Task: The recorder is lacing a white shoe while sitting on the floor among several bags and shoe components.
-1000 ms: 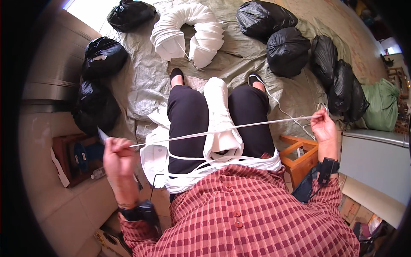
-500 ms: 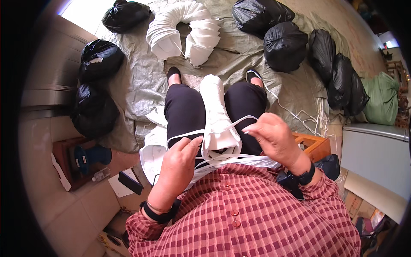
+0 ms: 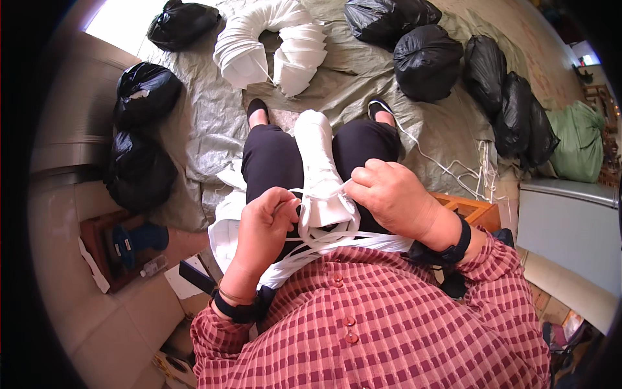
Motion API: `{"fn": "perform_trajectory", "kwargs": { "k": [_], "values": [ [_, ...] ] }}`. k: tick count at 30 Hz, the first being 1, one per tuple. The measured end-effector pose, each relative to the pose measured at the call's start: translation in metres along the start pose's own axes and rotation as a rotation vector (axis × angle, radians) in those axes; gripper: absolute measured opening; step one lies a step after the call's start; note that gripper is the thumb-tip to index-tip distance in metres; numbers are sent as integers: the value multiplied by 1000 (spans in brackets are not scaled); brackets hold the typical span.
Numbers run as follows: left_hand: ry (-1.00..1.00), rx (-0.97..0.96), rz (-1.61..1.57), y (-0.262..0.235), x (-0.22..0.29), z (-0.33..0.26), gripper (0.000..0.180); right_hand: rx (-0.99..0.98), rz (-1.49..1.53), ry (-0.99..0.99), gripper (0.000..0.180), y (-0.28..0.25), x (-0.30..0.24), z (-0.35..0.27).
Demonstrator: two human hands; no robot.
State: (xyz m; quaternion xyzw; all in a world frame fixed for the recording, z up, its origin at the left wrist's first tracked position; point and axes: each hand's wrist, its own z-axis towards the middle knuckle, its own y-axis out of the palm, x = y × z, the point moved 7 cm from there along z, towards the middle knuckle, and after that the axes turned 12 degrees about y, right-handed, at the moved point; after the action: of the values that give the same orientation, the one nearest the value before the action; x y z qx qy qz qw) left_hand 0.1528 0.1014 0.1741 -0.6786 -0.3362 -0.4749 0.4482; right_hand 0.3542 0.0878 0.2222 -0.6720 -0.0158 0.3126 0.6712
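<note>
Both hands meet over the lap — the left hand (image 3: 267, 223) pinches a white string (image 3: 315, 192), the right hand (image 3: 389, 198) grips its other end, it seems, right at the top of the white bundle (image 3: 321, 172) between them.

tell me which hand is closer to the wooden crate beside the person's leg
Right. The right hand is over the lap just left of the wooden crate, pinching white cord; the left hand is farther, beyond the white bundle.
</note>
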Motion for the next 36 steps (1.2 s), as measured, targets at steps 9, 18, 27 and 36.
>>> {"fn": "perform_trajectory", "kwargs": {
  "k": [9,18,27,36],
  "values": [
    [34,-124,100,0,3,9,13,-99,-105,-46,19,-1,-3,4],
    [356,-189,568,7,43,16,12,-153,-163,-177,8,8,-13,12],
    [498,-375,847,17,65,18,11,-158,-174,-143,8,13,-10,9],
    [363,-395,748,29,46,23,16,-79,55,73,18,10,-5,-4]
  ]
}}
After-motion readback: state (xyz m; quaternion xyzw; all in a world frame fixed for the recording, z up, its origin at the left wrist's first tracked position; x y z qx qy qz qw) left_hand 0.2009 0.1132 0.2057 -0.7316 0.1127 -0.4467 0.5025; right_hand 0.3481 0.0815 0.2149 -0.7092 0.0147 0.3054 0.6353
